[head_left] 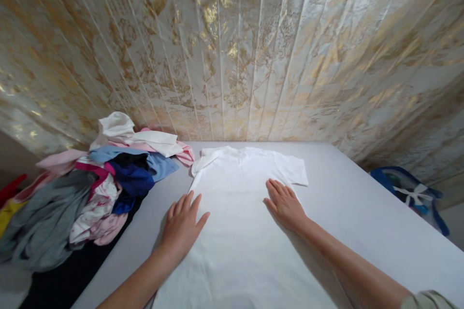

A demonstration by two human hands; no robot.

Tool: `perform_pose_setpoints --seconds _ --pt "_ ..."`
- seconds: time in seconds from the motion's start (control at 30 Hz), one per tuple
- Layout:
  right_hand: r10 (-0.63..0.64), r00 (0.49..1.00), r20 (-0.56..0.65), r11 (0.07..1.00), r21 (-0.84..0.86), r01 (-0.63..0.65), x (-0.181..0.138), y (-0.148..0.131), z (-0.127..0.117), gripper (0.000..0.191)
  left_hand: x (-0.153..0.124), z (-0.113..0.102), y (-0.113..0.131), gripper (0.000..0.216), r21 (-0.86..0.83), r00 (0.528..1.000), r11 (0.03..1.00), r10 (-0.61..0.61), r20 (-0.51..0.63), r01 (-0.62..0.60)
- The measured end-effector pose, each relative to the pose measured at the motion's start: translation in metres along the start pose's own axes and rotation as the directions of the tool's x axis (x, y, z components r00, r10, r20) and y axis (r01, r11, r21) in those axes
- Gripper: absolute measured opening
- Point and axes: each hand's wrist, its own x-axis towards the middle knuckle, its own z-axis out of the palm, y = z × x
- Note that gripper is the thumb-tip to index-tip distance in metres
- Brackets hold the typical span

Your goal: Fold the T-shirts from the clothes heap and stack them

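Left hand (183, 224) and right hand (284, 203) lay palm down with fingers extended, gripping nothing, each at one side of a white short-sleeved T-shirt (239, 231). It was spread on the white tabletop (362, 203), neckline near the far edge, body running toward the near edge and out of view. Its right-side sleeve lay flat; the left-side one looked bunched. Along the tabletop's left edge sat a heap of clothes (97, 198), among them a gray garment (50, 217). Beyond the far edge hung a gold-patterned curtain (232, 58). The T-shirt seemed light, soft and limp, likelier to wrinkle than tear; its shoulders or side edges looked the best places to take hold.
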Motion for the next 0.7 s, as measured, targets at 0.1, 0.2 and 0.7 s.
perform_pose_setpoints --seconds 0.1,0.2,0.7 --pt "0.023 0.994 0.111 1.000 0.010 -0.025 0.022 -0.012 -0.023 0.048 0.041 -0.011 -0.009 0.039 -0.164 0.992 0.984 -0.085 -0.089 0.070" --pt "-0.003 0.991 0.137 0.999 0.050 -0.004 0.051 -0.037 -0.040 0.045 0.101 -0.014 -0.014 0.038 -0.472 0.944 0.837 -0.329 -0.028 0.278" --pt "-0.139 0.990 0.014 0.978 0.160 0.135 0.070 -0.083 0.003 0.053 0.158 0.006 -0.040 0.032 -0.741 0.822 0.534 -0.569 0.040 0.406"
